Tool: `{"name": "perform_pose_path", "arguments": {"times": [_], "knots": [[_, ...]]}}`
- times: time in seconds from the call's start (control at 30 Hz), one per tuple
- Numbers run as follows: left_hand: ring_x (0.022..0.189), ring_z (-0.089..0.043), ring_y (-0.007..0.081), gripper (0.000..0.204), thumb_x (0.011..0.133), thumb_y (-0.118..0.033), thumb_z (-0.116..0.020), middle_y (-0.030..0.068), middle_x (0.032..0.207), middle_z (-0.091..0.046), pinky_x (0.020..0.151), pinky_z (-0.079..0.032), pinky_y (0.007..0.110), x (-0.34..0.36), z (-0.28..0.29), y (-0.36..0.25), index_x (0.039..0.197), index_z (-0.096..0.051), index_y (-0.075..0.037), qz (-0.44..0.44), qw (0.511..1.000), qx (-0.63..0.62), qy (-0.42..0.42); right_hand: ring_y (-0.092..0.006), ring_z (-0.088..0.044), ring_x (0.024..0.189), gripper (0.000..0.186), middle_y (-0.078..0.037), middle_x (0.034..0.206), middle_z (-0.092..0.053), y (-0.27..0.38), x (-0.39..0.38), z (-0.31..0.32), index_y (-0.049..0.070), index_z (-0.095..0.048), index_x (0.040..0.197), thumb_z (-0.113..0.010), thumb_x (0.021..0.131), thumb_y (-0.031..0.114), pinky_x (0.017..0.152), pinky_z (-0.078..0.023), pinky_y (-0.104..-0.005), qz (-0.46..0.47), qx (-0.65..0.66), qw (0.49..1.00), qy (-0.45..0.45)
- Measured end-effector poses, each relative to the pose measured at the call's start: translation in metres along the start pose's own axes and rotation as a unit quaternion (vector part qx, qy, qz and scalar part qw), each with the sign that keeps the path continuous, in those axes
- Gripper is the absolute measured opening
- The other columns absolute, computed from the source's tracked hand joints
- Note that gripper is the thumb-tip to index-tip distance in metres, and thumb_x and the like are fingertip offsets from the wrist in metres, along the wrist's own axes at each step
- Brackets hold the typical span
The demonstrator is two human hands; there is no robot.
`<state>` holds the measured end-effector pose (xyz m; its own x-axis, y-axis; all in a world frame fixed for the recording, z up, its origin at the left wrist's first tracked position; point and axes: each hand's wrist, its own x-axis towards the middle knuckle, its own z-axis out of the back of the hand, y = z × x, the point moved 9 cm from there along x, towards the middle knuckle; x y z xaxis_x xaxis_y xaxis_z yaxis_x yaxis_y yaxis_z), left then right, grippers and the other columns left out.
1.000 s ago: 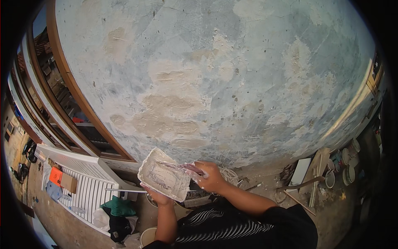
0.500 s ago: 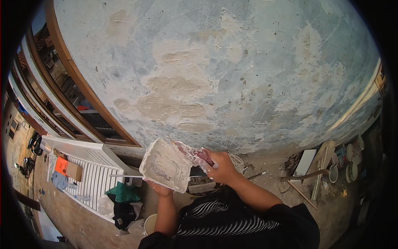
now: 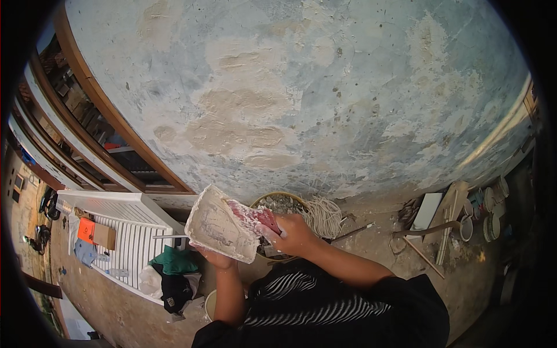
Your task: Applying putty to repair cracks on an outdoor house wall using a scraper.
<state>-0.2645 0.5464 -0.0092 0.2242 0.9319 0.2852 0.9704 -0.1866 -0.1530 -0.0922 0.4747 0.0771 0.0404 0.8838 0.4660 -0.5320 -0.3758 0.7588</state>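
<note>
My left hand is closed under a rectangular, putty-smeared tray, holding it tilted in front of my body. Whitish putty coats its inside and rim. In my right hand is a red putty knife, its surface thickly daubed with putty. The blade rests over the tray's right side; I cannot tell whether it touches the inner face. A thin pale rod sticks out to the left from beside the tray, its other end hidden. Beyond my hands stands a pale blue wall with beige putty patches.
On the left, a white slatted bench carries an orange box and cloths, below a wood-framed window. A rubble-filled round container and coiled rope lie by the wall. Boards and buckets stand right.
The putty knife has moved down and left, its blade now lying over the tray's right side. The tray has shifted slightly left and up. More of the rubble container and rope shows.
</note>
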Motion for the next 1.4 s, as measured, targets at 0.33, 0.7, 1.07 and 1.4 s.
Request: {"name": "perform_pose_path", "arguments": {"times": [0.33, 0.7, 1.07, 1.4], "knots": [[0.135, -0.018, 0.0364, 0.083, 0.080, -0.058, -0.053, 0.0122, 0.148, -0.016, 0.108, -0.015, 0.055, -0.005, 0.009, -0.002, 0.143, -0.020, -0.015, -0.035, 0.993, 0.108, -0.034, -0.0381, -0.058, 0.058, 0.031, -0.019, 0.064, -0.059, -0.026, -0.014, -0.021, 0.004, -0.061, 0.100, -0.057, 0.084, 0.031, 0.054, -0.047, -0.0433, -0.041, -0.082, 0.992, 0.087], [0.127, -0.035, 0.0337, 0.077, 0.084, -0.067, -0.031, 0.0109, 0.143, -0.030, 0.103, -0.031, 0.050, -0.014, -0.004, 0.047, 0.140, -0.026, -0.015, 0.011, 0.980, 0.198, -0.031, -0.0319, -0.059, 0.063, 0.015, -0.012, 0.069, -0.062, -0.047, -0.034, 0.009, 0.009, -0.068, 0.084, -0.063, 0.077, 0.022, 0.057, -0.047, -0.0389, 0.009, -0.124, 0.991, 0.046], [0.118, -0.044, 0.0320, 0.077, 0.086, -0.067, -0.026, 0.0123, 0.136, -0.039, 0.098, -0.038, 0.047, -0.046, 0.010, 0.173, 0.139, -0.028, -0.012, 0.089, 0.968, 0.196, -0.128, -0.0355, -0.058, 0.062, 0.013, -0.016, 0.068, -0.060, -0.101, -0.113, 0.089, 0.006, -0.065, 0.081, -0.059, 0.079, 0.017, 0.057, -0.047, -0.0411, -0.084, -0.087, 0.988, 0.094], [0.117, -0.046, 0.0309, 0.073, 0.088, -0.065, -0.023, 0.0114, 0.135, -0.040, 0.098, -0.039, 0.046, -0.104, -0.019, 0.302, 0.138, -0.029, -0.013, 0.153, 0.959, 0.206, -0.116, -0.0360, -0.058, 0.061, 0.022, -0.017, 0.070, -0.060, -0.120, -0.202, 0.203, 0.010, -0.063, 0.098, -0.055, 0.078, 0.014, 0.056, -0.049, -0.0416, -0.074, -0.157, 0.983, 0.052]]}}
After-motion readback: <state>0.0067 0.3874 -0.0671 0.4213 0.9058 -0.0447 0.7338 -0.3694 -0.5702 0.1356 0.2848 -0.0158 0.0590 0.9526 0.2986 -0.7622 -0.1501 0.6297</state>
